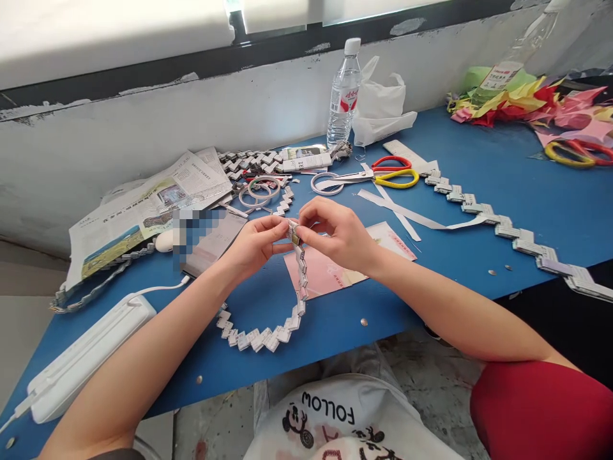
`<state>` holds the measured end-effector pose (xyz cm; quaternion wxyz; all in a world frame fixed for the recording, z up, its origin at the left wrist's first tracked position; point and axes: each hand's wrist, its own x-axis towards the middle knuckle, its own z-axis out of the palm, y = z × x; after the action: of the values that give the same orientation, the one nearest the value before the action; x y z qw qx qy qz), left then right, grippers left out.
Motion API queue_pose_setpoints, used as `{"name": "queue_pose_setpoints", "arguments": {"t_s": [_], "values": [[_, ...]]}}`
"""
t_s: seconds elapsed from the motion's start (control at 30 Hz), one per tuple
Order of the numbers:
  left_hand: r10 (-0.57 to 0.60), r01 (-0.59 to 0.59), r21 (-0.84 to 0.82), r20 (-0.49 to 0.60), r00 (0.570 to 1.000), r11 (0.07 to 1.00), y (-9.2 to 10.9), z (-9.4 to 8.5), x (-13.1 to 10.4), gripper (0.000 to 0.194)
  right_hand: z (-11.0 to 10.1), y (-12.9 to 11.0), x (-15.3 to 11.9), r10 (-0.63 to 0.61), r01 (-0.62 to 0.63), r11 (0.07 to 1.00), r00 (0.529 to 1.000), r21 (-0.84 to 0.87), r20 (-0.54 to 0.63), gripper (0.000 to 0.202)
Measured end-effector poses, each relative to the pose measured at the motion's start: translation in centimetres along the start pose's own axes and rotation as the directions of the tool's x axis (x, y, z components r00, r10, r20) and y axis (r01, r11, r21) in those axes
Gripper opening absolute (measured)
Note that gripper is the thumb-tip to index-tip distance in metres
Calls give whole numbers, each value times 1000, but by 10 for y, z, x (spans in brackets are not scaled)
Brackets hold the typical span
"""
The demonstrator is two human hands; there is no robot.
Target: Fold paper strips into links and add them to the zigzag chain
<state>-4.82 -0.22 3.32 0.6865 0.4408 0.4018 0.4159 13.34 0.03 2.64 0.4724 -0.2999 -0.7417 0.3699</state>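
Probably light to handle: a folded-paper chain (pixel 258 338) with stiff folds, some bend along its length and a risk of crushing at the creases; best to take hold by the flat faces near the end. Held up at one end between left grip (pixel 261 241) and right grip (pixel 342 231), then curving down below both, onto the bench (pixel 454 254). At left, thumb and fingers nearly closed on that end; at right, just beside, a tight fingertip pinch on it. Beyond the right grip, scissors (pixel 395 177); below it, a pink sheet (pixel 311 278).
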Motion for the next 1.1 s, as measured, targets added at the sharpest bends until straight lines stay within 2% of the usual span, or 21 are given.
{"name": "queue_pose_setpoints", "arguments": {"t_s": [0.23, 0.47, 0.8, 1.0, 1.1], "values": [[-52, 53, -29, 18, 998, 998, -3, 0, 1, 22, -1, 0, 2, 88, -91, 993, 995, 70, 42, 11], [-74, 74, -26, 17, 997, 997, -3, 0, 1, 22, -4, 4, 3, 101, -116, 977, 991, 182, 92, 9], [-100, 100, -30, -9, 995, 995, -5, 0, 0, 23, -1, 2, 1, 129, -133, 987, 990, 93, 56, 15], [-109, 109, -25, 3, 994, 994, -5, -1, 1, 25, 0, 1, 0, 112, -115, 992, 993, 52, 47, 15], [-86, 87, 11, -27, 996, 996, -6, 1, 0, 24, 0, 1, 0, 100, -100, 995, 993, -3, 66, 15]]}}
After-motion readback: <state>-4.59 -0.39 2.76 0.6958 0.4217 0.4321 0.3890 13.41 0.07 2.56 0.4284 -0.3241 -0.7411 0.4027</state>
